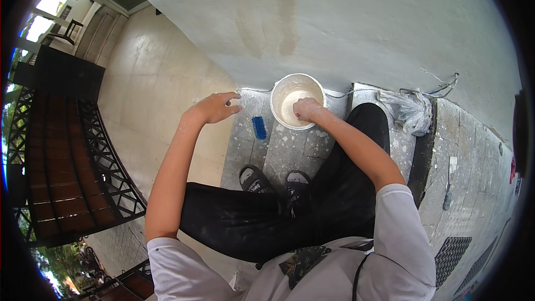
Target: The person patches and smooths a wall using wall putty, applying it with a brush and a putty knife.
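Near the foot of the pale grey-green wall, a white bucket stands upright on the grey, white-spattered paving, and I take it as the centre of my clock. My right hand reaches into it from four o'clock, the fingers curled inward over the off-white material inside; I cannot tell whether they grip anything or touch that material. My left hand hangs at nine o'clock, empty and loosely open, thumb and fingers apart, near the edge where the paving meets the smooth beige floor. A blue brush lies on the paving at eight o'clock, between that hand and the bucket but lower than both. My dark sandals rest between six and seven o'clock, below the brush and bucket. At three o'clock, past my bent right knee, sits a crumpled clear plastic bag, with loose wires at the wall just beyond it. A flat-bladed scraper lies well apart at four o'clock. Up at twelve o'clock, a brownish streak runs down the wall.
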Demonstrator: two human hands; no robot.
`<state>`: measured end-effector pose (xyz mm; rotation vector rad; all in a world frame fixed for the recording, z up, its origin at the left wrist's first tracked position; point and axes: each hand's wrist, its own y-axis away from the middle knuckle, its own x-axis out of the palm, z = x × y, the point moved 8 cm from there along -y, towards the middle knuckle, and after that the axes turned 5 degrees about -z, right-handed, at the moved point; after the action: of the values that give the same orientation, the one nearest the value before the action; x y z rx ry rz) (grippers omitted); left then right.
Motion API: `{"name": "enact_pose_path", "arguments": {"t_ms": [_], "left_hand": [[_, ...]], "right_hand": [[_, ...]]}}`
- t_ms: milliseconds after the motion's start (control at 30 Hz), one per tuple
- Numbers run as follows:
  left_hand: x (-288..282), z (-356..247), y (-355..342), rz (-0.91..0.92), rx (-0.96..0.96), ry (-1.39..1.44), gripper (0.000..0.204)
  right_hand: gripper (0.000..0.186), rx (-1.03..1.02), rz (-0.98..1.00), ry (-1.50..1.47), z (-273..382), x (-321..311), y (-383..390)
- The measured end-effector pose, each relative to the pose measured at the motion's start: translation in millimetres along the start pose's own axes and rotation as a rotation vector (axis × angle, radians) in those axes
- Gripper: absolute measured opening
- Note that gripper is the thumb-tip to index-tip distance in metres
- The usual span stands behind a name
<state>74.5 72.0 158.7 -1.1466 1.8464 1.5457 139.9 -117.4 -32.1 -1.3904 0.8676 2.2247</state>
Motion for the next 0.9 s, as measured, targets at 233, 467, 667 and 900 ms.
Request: {"name": "enact_pose_path", "arguments": {"t_ms": [233,467,667,900], "left_hand": [[-3.6,9.8,-20.2,-0.013,-0.004,0.014,0.053],[2.2,17.2,-20.9,0.012,-0.009,0.025,0.054],[1.4,32.0,-27.3,-0.021,0.023,0.047,0.056],[2.6,48.5,-34.5,-0.051,0.039,0.051,0.056]], "right_hand": [[0.017,0.117,-0.18,0.076,-22.1,-7.4,-3.1],[0.021,0.153,-0.223,-0.222,-23.6,-38.0,8.6],[0.024,0.304,-0.313,-0.896,-54.0,-103.1,49.3],[0.029,0.339,-0.558,-1.72,-75.4,-127.5,109.5]]}}
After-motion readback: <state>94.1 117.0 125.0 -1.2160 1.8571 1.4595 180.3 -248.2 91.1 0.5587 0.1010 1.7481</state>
